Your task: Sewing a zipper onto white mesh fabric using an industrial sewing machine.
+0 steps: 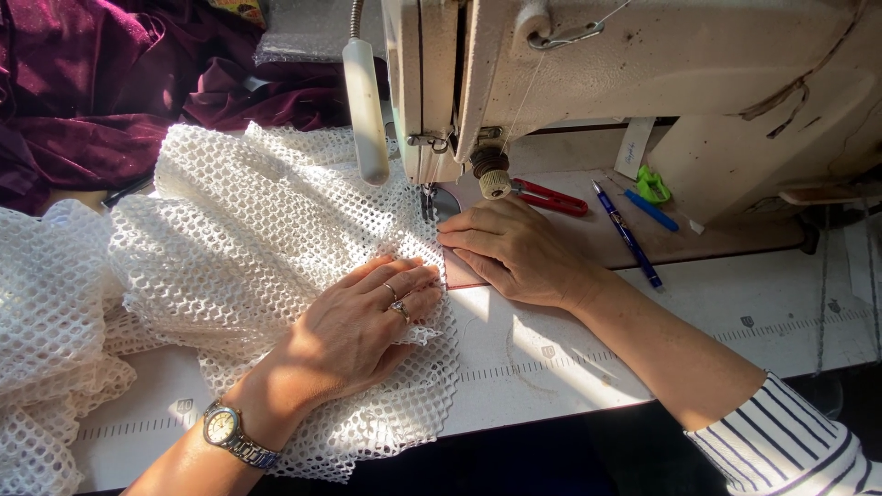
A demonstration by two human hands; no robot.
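1. The left hand is laid flat on the white mesh fabric, fingers held together and pressed down, rings seen on two of them; a wristwatch is worn. Nothing is pinched; the fabric appears to be pinned by the palm so it cannot slide.
2. The right hand is rested at the fabric's right edge, fingers close together and extended toward the presser foot; the edge appears to be kept aligned there. Whether a fold is gripped under the fingertips cannot be told.
3. The mesh is spread over the white machine table, its leading edge lying at the needle of the cream industrial sewing machine, the bulk bunched to the left.
4. A pinkish strip is seen just beside the right fingers, partly covered.
5. Red thread snips, two blue pens and a green clip are lying on the machine bed, right of the needle.
6. Maroon velvet cloth is heaped at upper left, well apart from the hands.
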